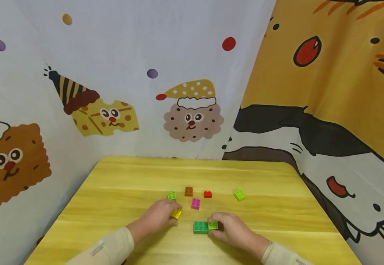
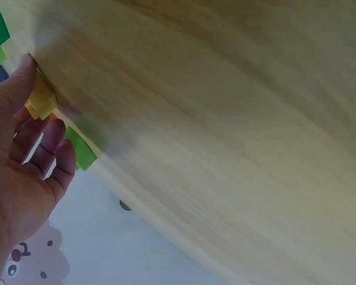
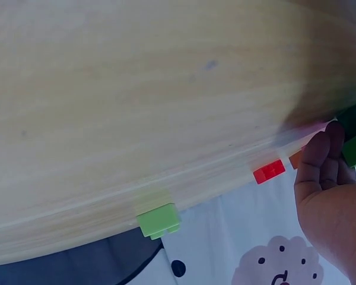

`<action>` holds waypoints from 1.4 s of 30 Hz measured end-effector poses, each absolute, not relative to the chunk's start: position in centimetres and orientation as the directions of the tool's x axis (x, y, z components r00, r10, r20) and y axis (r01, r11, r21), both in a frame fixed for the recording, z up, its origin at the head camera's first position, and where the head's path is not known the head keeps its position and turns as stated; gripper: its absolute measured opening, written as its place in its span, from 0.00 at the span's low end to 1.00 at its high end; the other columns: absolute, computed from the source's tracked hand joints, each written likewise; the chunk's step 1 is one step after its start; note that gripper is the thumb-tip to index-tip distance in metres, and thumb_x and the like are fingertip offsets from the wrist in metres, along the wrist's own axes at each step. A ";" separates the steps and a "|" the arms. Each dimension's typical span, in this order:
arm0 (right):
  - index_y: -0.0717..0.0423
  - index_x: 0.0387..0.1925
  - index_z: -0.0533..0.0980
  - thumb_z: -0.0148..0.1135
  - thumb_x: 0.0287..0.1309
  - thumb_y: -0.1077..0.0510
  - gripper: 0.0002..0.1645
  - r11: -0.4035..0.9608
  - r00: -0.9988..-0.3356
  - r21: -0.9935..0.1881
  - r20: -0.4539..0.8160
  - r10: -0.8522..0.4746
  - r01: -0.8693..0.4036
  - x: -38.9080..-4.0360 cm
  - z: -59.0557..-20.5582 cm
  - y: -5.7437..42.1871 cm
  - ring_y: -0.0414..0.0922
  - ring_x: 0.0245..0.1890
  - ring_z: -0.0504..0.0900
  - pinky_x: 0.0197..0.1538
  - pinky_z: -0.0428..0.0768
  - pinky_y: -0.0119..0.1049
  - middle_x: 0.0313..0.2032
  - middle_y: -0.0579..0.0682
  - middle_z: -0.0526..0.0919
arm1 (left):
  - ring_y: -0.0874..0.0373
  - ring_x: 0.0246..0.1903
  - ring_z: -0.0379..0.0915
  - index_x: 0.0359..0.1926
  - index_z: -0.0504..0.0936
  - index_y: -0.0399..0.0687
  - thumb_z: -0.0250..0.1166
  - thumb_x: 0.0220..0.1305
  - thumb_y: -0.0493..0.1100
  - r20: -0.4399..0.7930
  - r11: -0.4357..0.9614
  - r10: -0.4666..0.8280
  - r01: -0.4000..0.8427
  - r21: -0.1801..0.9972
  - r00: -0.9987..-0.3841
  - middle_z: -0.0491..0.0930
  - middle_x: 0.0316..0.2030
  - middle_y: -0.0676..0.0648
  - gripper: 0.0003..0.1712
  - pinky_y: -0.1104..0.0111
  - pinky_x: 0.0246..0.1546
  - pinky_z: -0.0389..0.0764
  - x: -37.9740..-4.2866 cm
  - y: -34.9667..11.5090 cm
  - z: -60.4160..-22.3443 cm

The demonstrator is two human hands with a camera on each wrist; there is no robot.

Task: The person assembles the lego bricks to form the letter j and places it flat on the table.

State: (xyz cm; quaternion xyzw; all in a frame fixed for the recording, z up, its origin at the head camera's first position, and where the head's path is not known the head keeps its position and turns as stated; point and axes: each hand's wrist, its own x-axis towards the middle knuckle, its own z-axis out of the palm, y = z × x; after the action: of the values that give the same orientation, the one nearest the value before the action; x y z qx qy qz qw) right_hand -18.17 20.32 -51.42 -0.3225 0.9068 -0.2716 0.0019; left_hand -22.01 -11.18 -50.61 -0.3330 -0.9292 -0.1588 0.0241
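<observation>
Left hand (image 1: pixel 157 217) pinches yellow brick (image 1: pixel 176 214) | right hand (image 1: pixel 233 230) grips near lime-green brick (image 1: pixel 213 225) at right end of green brick (image 1: pixel 200 227) | I'd square edges before pressing

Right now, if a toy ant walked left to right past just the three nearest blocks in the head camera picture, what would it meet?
Yellow block in the left hand's grip → dark green block → light green block in the right hand's grip.
</observation>
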 end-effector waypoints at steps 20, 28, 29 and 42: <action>0.48 0.47 0.83 0.79 0.60 0.55 0.15 0.625 -0.777 -0.488 0.211 -0.593 -0.610 -18.2 -51.4 20.4 0.34 0.44 0.87 0.47 0.87 0.29 0.45 0.42 0.91 | 0.53 0.48 0.85 0.58 0.86 0.47 0.83 0.54 0.54 0.066 0.772 0.542 0.527 0.355 -0.838 0.90 0.50 0.48 0.33 0.55 0.54 0.87 -22.7 -11.0 -50.6; 0.49 0.48 0.83 0.79 0.60 0.55 0.16 0.639 -0.781 -0.472 0.206 -0.590 -0.607 -18.3 -51.4 20.3 0.40 0.48 0.90 0.51 0.88 0.32 0.47 0.43 0.91 | 0.52 0.48 0.84 0.58 0.86 0.47 0.84 0.54 0.52 0.062 0.771 0.530 0.512 0.380 -0.845 0.89 0.50 0.48 0.32 0.55 0.53 0.87 -22.8 -11.0 -50.5; 0.49 0.48 0.83 0.79 0.60 0.55 0.16 0.644 -0.784 -0.470 0.203 -0.587 -0.604 -18.3 -51.3 20.3 0.40 0.48 0.90 0.51 0.88 0.33 0.47 0.42 0.91 | 0.52 0.48 0.84 0.58 0.86 0.47 0.84 0.54 0.52 0.060 0.770 0.531 0.511 0.382 -0.845 0.89 0.50 0.48 0.32 0.55 0.53 0.87 -22.8 -10.9 -50.4; 0.48 0.48 0.84 0.79 0.60 0.54 0.16 0.660 -0.796 -0.468 0.186 -0.577 -0.587 -18.5 -51.2 20.3 0.38 0.47 0.89 0.50 0.88 0.33 0.47 0.43 0.91 | 0.51 0.49 0.85 0.58 0.86 0.45 0.83 0.54 0.52 0.069 0.770 0.524 0.507 0.387 -0.849 0.89 0.51 0.47 0.33 0.54 0.54 0.86 -22.7 -11.0 -50.3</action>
State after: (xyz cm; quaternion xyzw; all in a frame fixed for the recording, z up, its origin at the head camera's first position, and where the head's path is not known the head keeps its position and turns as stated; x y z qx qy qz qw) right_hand -18.50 20.29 -51.22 -0.3194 0.9110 -0.2608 -0.0104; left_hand -22.66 -10.99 -50.34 -0.2741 -0.9405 -0.1998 -0.0214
